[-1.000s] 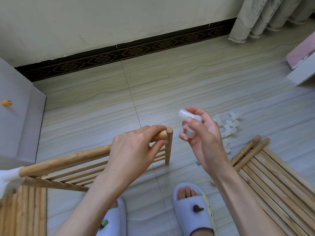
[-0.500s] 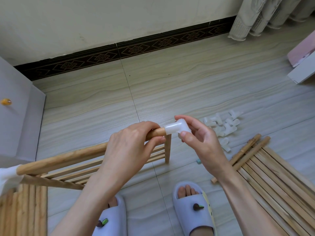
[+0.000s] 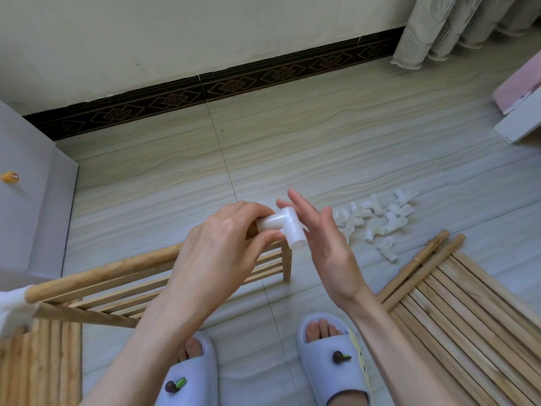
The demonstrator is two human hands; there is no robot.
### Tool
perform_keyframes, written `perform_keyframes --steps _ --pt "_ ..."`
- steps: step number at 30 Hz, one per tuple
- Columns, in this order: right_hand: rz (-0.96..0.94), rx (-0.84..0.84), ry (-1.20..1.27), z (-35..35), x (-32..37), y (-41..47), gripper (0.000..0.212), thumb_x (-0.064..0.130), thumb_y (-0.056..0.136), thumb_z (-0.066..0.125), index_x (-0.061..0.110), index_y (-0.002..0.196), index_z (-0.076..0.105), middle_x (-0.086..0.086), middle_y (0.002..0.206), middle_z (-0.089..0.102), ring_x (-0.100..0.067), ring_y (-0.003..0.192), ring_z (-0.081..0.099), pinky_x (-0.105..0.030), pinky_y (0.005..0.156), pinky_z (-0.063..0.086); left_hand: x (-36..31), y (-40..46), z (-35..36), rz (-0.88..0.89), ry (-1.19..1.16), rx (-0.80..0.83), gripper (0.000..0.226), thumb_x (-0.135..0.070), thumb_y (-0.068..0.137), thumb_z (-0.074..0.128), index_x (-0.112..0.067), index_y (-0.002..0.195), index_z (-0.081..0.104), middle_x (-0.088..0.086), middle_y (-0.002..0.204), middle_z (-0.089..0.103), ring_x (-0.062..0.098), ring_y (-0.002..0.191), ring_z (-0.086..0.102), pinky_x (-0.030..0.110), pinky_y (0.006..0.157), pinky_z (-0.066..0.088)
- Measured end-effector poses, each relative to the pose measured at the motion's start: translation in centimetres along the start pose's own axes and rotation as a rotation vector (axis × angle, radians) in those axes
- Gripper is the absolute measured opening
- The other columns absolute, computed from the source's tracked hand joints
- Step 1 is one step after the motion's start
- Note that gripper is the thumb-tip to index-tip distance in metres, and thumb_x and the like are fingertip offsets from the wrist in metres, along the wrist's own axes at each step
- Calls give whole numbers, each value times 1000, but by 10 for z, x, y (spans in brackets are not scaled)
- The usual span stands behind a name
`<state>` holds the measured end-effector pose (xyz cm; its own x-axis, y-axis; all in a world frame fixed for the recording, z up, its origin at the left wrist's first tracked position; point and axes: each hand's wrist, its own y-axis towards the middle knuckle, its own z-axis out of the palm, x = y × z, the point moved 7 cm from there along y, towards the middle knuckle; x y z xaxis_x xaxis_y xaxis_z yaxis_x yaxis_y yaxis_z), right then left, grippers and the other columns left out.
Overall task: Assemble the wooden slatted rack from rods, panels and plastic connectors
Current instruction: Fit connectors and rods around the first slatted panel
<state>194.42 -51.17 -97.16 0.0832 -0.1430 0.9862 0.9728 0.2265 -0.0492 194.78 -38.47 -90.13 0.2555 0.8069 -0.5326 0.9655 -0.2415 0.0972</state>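
Over tiled floor [image 3: 292, 148], left hand [image 3: 222, 247] grips rod [image 3: 102, 272]; right hand [image 3: 325, 238] flat, fingers straight against connector [image 3: 285, 225].

Both forearms bare, no sleeves in view, no rings, watch or bracelets visible. Left grip [image 3: 222, 247] and right grip [image 3: 328, 244] ungloved. Feet in pale lavender open-toe foam slippers: left slipper [image 3: 190, 379], right slipper [image 3: 333, 361], toes showing. Each slipper carries small dark brown charm with green leaf on strap.
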Motion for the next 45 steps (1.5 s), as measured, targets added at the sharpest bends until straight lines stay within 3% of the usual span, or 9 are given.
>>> perform_keyframes --steps 5,10,17,26,32,37,40,42,45 --pt "50 -29 84 0 -18 6 30 28 90 39 24 111 60 6 109 67 -11 112 57 -24 96 41 0 2 -5 31 1 -18 36 -55 83 43 -27 98 60 -19 88 52 6 78 47 32 64 44" --pt "48 -20 39 2 -20 3 29 34 87 47 19 104 65 -11 110 62 -16 106 57 -27 93 44 6 10 -19 8 6 -82 31 -49 86 55 -21 98 63 -14 87 52 4 74 44 24 65 36" --pt "-8 67 -137 12 -27 -2 20 39 82 56 34 101 62 12 111 54 -16 113 55 -44 101 43 23 8 -27 -59 28 -24 14 -26 85 64 -17 95 67 -11 83 55 2 70 49 13 65 32" --pt "-80 22 -220 28 -16 6 14 39 92 44 39 102 53 11 90 54 -14 83 60 -26 75 49 20 11 -40 -64 -45 23 9 -23 87 59 -26 95 64 -19 79 56 -5 76 50 8 65 35" --pt "-311 -6 -345 35 65 28 16 45 89 43 37 96 56 22 71 51 -2 64 47 -12 61 35 13 24 -93 -40 -344 -105 21 -36 82 53 -42 102 59 -9 86 63 10 73 53 18 67 42" --pt "-528 28 -726 59 126 48 35 48 90 40 22 99 63 18 71 51 -1 62 48 -14 55 35 41 11 -114 -149 -919 -123 28 -19 83 58 -22 109 68 -3 98 68 13 90 58 19 81 47" --pt "-565 157 -986 89 132 53 44 54 87 33 24 99 62 15 76 55 -4 63 49 -28 57 46 69 -11 -103 -293 -1238 -56 43 -38 74 56 -14 106 71 14 111 66 24 99 61 34 91 41" --pt "-563 263 -1126 110 117 49 51 56 85 26 23 96 63 14 75 52 -8 63 48 -33 55 47 90 -30 -85 -486 -1242 -19 51 -51 81 53 -9 106 69 13 107 66 22 98 62 38 96 41" --pt "-572 349 -1227 129 91 39 48 52 85 28 20 87 64 11 69 53 -13 56 46 -30 46 36 109 -54 -64 -604 -1085 44 45 -42 85 49 -5 107 60 13 106 61 19 102 60 41 105 40"
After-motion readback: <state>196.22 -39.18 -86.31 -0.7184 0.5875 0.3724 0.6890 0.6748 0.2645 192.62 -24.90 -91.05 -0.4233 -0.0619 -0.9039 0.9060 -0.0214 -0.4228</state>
